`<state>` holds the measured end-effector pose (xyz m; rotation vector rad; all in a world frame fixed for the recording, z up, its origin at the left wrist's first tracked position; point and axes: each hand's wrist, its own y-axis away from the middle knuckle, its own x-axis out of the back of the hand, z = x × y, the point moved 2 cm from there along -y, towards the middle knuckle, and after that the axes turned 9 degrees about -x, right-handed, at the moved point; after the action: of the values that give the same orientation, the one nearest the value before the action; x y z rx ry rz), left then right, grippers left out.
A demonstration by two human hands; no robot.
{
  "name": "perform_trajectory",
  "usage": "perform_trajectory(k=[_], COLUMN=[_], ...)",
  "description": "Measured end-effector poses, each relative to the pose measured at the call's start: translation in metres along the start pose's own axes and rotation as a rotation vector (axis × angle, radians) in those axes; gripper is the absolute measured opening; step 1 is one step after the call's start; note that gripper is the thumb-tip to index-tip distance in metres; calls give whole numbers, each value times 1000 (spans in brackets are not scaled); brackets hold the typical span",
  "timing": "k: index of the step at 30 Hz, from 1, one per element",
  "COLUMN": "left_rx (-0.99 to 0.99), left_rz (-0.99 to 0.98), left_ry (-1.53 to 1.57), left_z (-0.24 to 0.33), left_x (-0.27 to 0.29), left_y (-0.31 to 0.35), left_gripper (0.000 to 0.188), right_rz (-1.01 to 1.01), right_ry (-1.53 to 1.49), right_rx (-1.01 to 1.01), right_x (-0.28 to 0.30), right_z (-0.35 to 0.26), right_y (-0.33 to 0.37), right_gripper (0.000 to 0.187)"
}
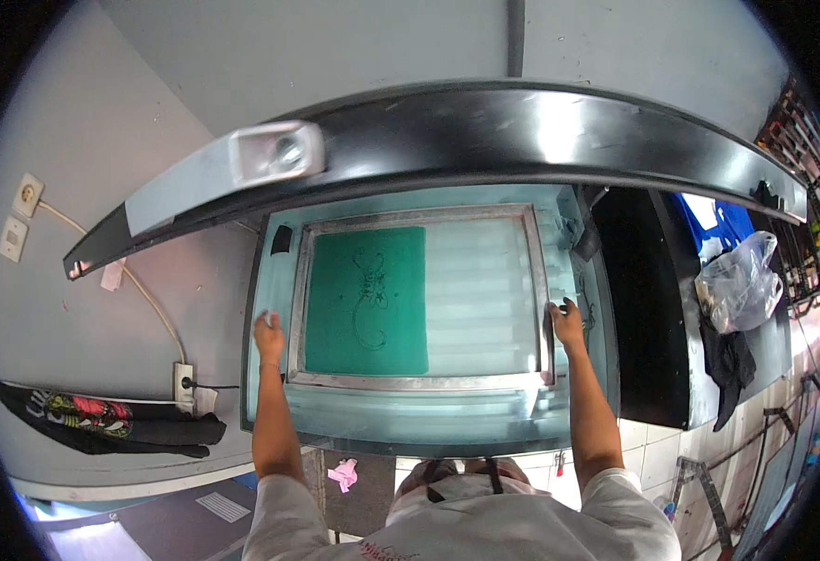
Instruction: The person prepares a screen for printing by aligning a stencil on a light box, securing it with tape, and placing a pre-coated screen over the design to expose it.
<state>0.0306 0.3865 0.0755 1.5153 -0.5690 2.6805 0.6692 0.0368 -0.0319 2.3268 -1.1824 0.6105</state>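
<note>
A silkscreen frame (410,381) with a metal border lies flat on a pale, glowing glass bed (382,416). On the left half of its mesh is a green coated area (335,309) with a fine dark line design; the other half is pale and see-through. My right hand (568,323) is at the frame's right edge, fingers apart, the tips at or very near the metal. Just off the left side, my left hand (268,337) hovers over the glass with loosely parted, slightly blurred fingers and nothing in them.
A long black lid (429,140) with a metal bracket (284,154) stands raised across the far side. To the right, a clear plastic bag (742,285) sits by dark cloth on a black surface. A printed black cloth (129,421) and power strip (184,383) are left.
</note>
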Motion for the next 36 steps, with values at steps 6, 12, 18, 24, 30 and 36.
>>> perform_trajectory(k=[6, 12, 18, 24, 30, 36], left_rx=[232, 289, 416, 416, 441, 277], left_rz=[-408, -303, -245, 84, 215, 169], left_ry=[-32, 183, 513, 757, 1093, 846], left_z=[-36, -35, 15, 7, 52, 55], left_x=[-94, -37, 0, 57, 104, 127], left_y=[7, 18, 44, 122, 159, 120], left_gripper=[71, 69, 62, 58, 65, 80], right_rz=[58, -116, 122, 12, 255, -64], right_ry=[134, -169, -214, -391, -454, -605], right_rx=[-73, -246, -219, -324, 12, -85], right_x=[-6, -25, 45, 96, 154, 208], right_z=[-21, -74, -50, -109, -98, -149], right_y=[11, 38, 56, 176, 223, 228], right_gripper=[51, 43, 41, 41, 40, 49])
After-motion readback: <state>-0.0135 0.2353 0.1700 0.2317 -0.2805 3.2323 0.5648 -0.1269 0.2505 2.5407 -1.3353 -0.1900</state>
